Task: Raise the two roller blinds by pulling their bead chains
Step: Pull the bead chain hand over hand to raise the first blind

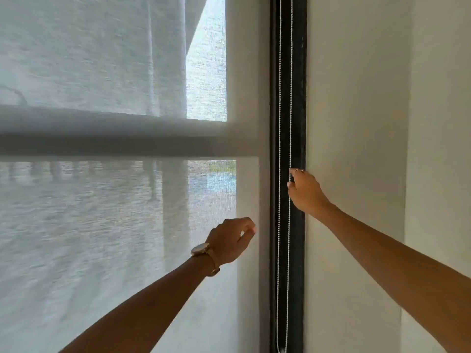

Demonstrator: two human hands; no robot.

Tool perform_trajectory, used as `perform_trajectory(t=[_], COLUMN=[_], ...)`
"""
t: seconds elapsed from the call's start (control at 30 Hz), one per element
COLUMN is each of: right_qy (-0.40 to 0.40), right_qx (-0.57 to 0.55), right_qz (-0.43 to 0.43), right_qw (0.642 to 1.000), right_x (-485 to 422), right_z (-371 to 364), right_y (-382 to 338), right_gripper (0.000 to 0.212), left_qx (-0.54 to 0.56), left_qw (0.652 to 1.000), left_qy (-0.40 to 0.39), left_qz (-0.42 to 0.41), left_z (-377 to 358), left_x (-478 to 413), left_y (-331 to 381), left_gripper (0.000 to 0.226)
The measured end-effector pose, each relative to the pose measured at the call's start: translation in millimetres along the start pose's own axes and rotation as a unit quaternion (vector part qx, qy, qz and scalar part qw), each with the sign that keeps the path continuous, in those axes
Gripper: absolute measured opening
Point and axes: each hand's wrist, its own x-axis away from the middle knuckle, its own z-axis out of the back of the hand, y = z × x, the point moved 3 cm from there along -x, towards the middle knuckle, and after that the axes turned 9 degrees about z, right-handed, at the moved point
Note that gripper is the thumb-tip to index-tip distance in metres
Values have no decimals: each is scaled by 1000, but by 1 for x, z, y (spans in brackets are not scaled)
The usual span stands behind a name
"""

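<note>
Nearest to us, our left hand hangs in front of the sheer roller blind, fingers loosely curled and holding nothing, well short of the chain; we judge it waits there to take the next pull. A watch sits on that wrist.

Farther out and higher, our right hand is raised along the dark window frame, thumb and fingers pinched on the right strand of the bead chain. We grip high so a long downward stroke is available. The left strand hangs free just beside it, and the loop runs down to the bottom edge of view.

Beyond, the blind covers the glass as far up as we can see, so the raising looks barely begun. The pale wall stands to the right of the frame.
</note>
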Motion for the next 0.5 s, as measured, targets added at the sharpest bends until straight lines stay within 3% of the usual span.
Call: perform_trajectory(t=[0.07,0.2,0.33,0.5], right_qy=[24,54,74,67], right_qx=[29,77,12,-20], right_qz=[-15,-21,-28,-14], right_qw=[999,995,997,997], right_x=[-21,-45,-57,-61], right_z=[-5,-1,2,0], right_y=[8,21,34,43], right_gripper=[32,21,26,26], left_qx=[127,327,387,392], left_qw=[991,935,913,915], left_qy=[-36,-117,-102,-37], left_qz=[22,74,77,83], left_z=[-9,-27,-48,-74], left_x=[-30,-90,-134,-148], left_y=[-6,8,36,50], left_gripper=[22,22,21,19])
